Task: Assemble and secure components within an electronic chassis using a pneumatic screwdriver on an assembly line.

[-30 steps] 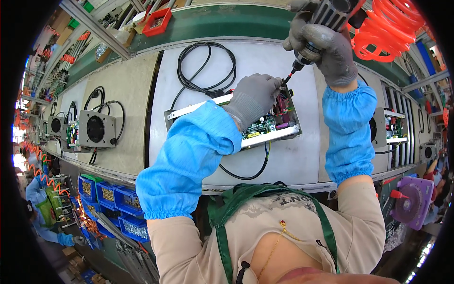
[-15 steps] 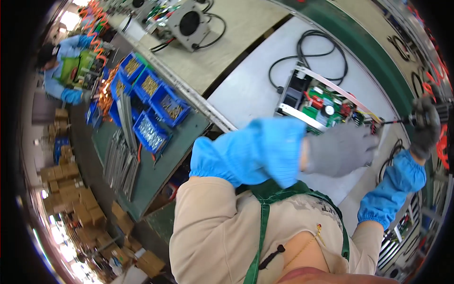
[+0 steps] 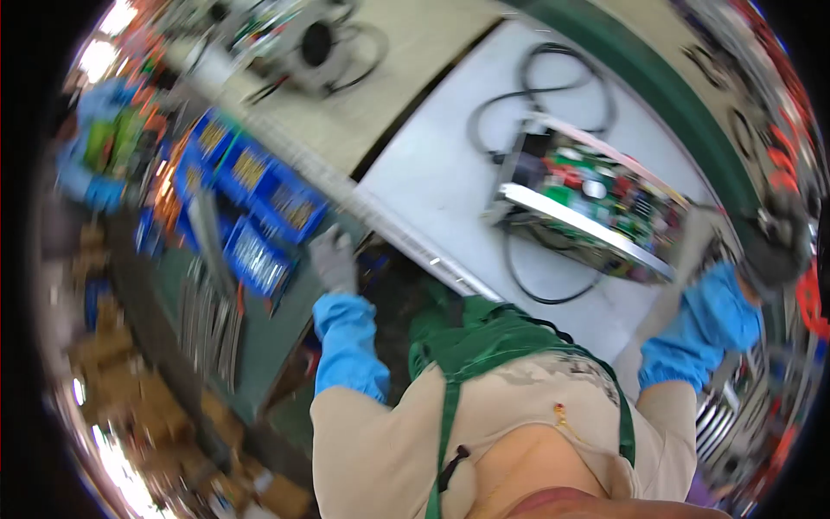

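Observation:
My left hand, in a grey glove and blue sleeve cover, reaches beside the blue parts bins. Its fingers look stretched out, with nothing seen in them, though the picture is smeared. The nearest bin holds silvery small parts; others hold brass-coloured ones. At the far right my gloved right hand is closed around a dark power screwdriver, blurred here. Between the hands, an open metal-framed unit with green circuit boards and red and black components lies on the white worktop. My hands are apart from it.
A black cable loops behind the unit. Long metal strips lie on the green side table. Another unit with a round fan opening stands at the back. A co-worker is at the far left. Cardboard boxes are stacked lower left.
My left hand has left the unit and swung left to the bins. My right hand still holds the screwdriver, its tip no longer seen at the unit's right end. The view has shifted.

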Demonstrator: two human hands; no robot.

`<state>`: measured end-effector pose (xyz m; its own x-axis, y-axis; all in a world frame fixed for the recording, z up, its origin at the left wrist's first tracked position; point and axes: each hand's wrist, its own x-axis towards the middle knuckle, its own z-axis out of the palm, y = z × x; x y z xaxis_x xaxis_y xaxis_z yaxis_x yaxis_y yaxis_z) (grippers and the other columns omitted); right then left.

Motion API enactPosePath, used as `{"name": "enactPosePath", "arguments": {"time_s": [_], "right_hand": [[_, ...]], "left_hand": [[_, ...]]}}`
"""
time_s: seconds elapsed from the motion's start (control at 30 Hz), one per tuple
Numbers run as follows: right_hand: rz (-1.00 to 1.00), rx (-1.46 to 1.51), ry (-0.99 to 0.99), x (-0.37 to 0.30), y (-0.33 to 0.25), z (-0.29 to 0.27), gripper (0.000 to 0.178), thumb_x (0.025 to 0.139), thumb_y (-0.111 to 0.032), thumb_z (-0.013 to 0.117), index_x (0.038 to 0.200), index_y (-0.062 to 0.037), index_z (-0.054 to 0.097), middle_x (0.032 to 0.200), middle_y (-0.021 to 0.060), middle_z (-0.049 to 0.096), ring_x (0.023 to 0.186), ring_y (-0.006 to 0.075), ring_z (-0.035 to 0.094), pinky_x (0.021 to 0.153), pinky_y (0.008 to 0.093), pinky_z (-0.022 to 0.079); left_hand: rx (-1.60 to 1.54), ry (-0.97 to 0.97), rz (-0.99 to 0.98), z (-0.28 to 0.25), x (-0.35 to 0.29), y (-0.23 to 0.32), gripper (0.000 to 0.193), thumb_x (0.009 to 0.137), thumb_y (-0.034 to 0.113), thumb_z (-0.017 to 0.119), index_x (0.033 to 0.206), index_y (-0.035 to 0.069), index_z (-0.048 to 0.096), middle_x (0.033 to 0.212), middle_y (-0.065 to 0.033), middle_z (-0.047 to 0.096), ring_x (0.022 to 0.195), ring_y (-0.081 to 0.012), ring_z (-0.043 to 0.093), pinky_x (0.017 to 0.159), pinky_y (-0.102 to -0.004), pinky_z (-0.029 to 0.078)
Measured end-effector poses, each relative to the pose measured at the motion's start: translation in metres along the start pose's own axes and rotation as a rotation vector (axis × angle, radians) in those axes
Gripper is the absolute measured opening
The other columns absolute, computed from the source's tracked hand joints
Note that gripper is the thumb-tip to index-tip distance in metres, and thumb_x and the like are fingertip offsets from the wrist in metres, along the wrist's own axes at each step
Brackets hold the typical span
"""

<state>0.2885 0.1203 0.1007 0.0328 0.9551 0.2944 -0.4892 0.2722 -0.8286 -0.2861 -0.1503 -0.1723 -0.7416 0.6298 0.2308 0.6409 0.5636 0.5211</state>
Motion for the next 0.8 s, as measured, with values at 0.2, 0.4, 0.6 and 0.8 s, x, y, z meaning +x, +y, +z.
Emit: {"name": "enactPosePath", "arguments": {"time_s": [0.2,0.4,0.6,0.8], "right_hand": [[-0.284,0.068,-0.259,-0.036,0.026,0.094,0.043,0.083,-0.022,0.053,0.121,0.0002,0.051,0.069,0.0061,0.047,0.066,0.0191,0.049,0.073,0.0417,0.049],[-0.292,-0.119,-0.060,-0.076,-0.004,0.078,0.054,0.081,-0.020,0.051,0.132,-0.0031,0.043,0.067,0.0024,0.044,0.061,0.0144,0.048,0.071,0.0387,0.050],[-0.375,0.225,-0.333,-0.090,-0.010,0.083,0.057,0.085,-0.027,0.050,0.137,-0.0059,0.037,0.067,-0.0028,0.034,0.058,0.0108,0.037,0.064,0.0325,0.038],[-0.479,0.346,-0.294,-0.110,-0.019,0.098,0.063,0.085,-0.026,0.051,0.141,-0.0075,0.031,0.069,-0.0031,0.032,0.058,0.0099,0.033,0.063,0.0316,0.031]], "left_hand": [[0.053,-0.068,-0.068,-0.004,0.013,-0.044,0.026,0.090,0.019,0.057,0.106,-0.001,0.062,0.106,-0.0185,0.062,0.098,-0.0325,0.058,0.089,-0.0375,0.045],[-0.783,-0.089,-0.215,-0.053,0.049,0.108,0.025,0.097,0.015,0.045,0.114,0.001,0.057,0.101,-0.0075,0.060,0.078,-0.0127,0.051,0.071,-0.0236,0.043],[-1.120,-0.620,0.105,-0.068,0.009,0.262,0.028,0.098,0.022,0.049,0.118,0.004,0.051,0.098,-0.0038,0.055,0.075,-0.0071,0.050,0.065,-0.0196,0.043],[-1.367,-1.356,0.166,-0.045,-0.060,0.369,0.027,0.093,0.018,0.055,0.112,-0.001,0.056,0.087,-0.0075,0.059,0.069,-0.0104,0.057,0.058,-0.0199,0.046]]}}
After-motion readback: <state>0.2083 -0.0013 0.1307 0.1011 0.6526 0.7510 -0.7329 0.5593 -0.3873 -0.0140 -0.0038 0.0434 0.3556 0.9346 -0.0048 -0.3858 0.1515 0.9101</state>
